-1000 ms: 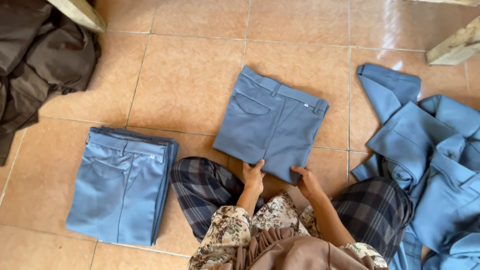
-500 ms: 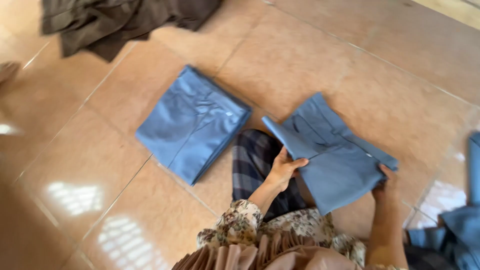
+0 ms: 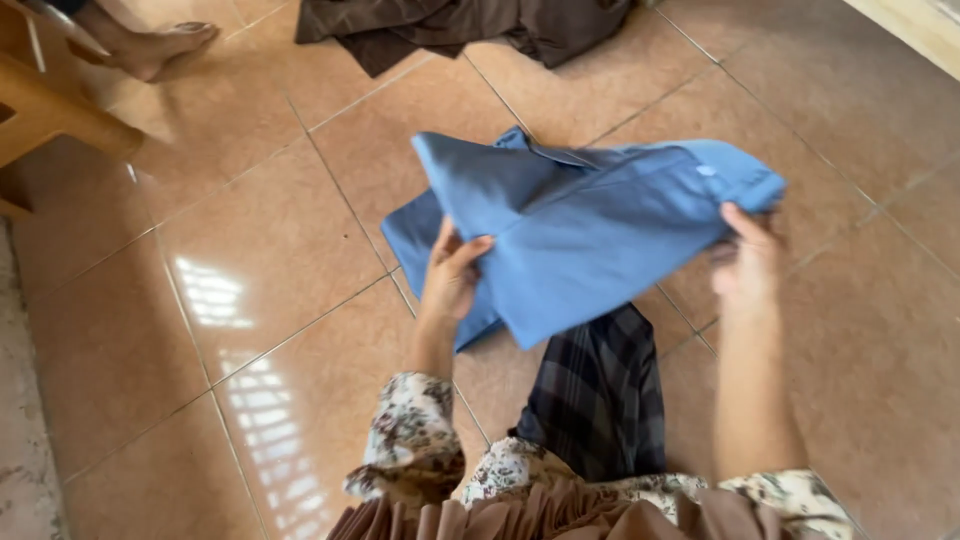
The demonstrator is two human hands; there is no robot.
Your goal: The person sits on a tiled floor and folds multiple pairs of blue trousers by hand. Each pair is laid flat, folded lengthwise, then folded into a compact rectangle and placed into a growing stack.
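1. The folded blue garment (image 3: 590, 235) is held up in the air above the tiled floor (image 3: 250, 290), over the person's plaid-covered knee (image 3: 600, 400); it looks like a pair of folded trousers or shorts, with a waistband-like end toward its right.

2. The left hand (image 3: 452, 275) grips the garment's lower left edge, fingers curled under the cloth and thumb on top, pinching the folded layers.

3. The right hand (image 3: 745, 262) pinches the right end of the garment just below its thick corner; it is blurred, so the exact finger placement cannot be told.

4. Just behind the held garment, a second layer of the same blue cloth (image 3: 405, 235) shows low at its left; whether it is a separate piece or part of the same one cannot be told.

5. Handling, as a judgement: the cloth is soft and light and sags between the two hands, so it will droop and unfold wherever it is not supported. It is neither fragile nor slippery.

6. The best hold is likely at the thick, seamed end and along a folded edge, gripping all layers together so the fold stays.

7. Beyond the garment lies a dark brown heap of clothing (image 3: 460, 25); to its far left stand a wooden furniture leg (image 3: 60, 110) and another person's bare foot (image 3: 160, 45).
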